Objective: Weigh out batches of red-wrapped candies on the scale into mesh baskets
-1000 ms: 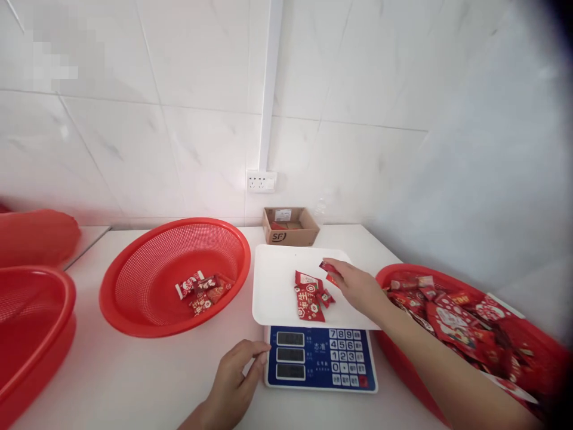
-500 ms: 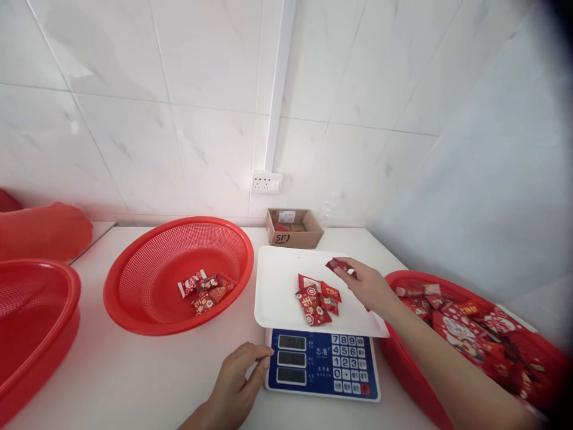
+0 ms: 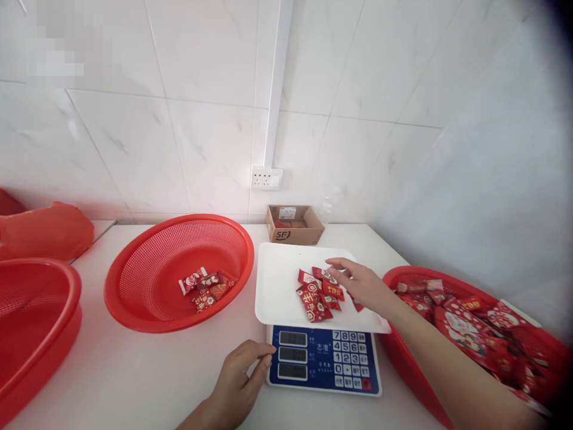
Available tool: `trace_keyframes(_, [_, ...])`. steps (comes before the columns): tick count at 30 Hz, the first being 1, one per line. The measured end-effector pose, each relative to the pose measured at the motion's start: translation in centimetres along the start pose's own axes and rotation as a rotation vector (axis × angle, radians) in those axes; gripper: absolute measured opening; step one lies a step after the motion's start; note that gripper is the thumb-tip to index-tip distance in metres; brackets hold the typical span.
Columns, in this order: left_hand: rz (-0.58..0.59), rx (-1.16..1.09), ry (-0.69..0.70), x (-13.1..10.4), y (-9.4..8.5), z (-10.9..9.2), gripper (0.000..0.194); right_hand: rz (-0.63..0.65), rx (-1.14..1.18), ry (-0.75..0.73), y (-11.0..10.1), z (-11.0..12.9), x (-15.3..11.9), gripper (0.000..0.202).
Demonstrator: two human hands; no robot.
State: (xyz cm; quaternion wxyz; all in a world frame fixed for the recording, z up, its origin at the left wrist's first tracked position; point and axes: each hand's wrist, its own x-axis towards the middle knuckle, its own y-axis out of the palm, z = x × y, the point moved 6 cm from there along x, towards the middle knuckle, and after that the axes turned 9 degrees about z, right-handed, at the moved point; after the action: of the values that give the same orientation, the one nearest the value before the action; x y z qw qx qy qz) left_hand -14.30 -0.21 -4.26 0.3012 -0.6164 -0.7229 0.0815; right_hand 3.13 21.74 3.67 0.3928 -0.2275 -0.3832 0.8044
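Note:
A blue and white scale [image 3: 323, 360] carries a white tray [image 3: 277, 286] with several red snack packets [image 3: 313, 300] on it. My right hand [image 3: 358, 283] is over the tray's right part, its fingertips beside a dark red packet [image 3: 323, 274] at the back of the pile; its fingers are apart. Another packet [image 3: 357, 305] shows partly beneath that hand. At the scale's left edge rests my left hand [image 3: 242, 379], thumb and index finger close together, with nothing visible between them.
A red basket [image 3: 134, 319] with several packets stands left of the scale, another red basket [image 3: 71, 286] at far left. A full red basket [image 3: 403, 358] is at right. Behind the tray sits a cardboard box [image 3: 293, 234]; a red bag [image 3: 49, 230] lies far left.
The dark red packet that my right hand held is now on the tray against the pile, and the fingers have let go of it. My left hand has stayed in place.

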Motion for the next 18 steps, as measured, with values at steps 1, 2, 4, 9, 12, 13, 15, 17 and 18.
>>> trace_keyframes(1, [0.001,0.005,-0.004,0.0,0.0,0.0,0.019,-0.005,-0.01,-0.006,0.1,0.0,0.1,0.042])
trace_keyframes(2, [0.002,0.01,-0.01,0.1,-0.1,-0.1,0.02,-0.011,-0.036,-0.021,0.2,0.1,0.1,0.044])
trace_keyframes(4, [0.006,0.013,-0.016,0.1,-0.1,-0.1,0.021,-0.008,-0.11,-0.066,0.4,0.0,-0.2,0.044])
trace_keyframes(9, [0.01,0.004,-0.013,0.1,0.0,0.1,0.018,0.068,-0.249,-0.073,1.2,-1.7,-2.1,0.041])
trace_keyframes(12, [0.015,-0.002,-0.006,0.1,0.1,0.1,0.018,0.097,-0.246,-0.04,1.4,-2.5,-4.0,0.042])
trace_keyframes(13, [0.015,0.0,-0.006,0.0,0.1,0.1,0.019,0.112,-0.221,-0.039,1.5,-2.6,-4.6,0.042])
trace_keyframes(15, [0.01,0.006,-0.005,0.0,0.0,0.1,0.019,0.124,-0.152,-0.042,1.6,-3.0,-5.8,0.045])
trace_keyframes(17, [0.007,0.015,-0.002,0.0,0.0,0.0,0.018,0.073,-0.091,-0.019,1.5,-3.7,-6.8,0.048])
trace_keyframes(18, [0.008,0.019,0.001,0.0,0.0,0.0,0.018,0.028,-0.071,0.005,1.4,-4.2,-7.3,0.049])
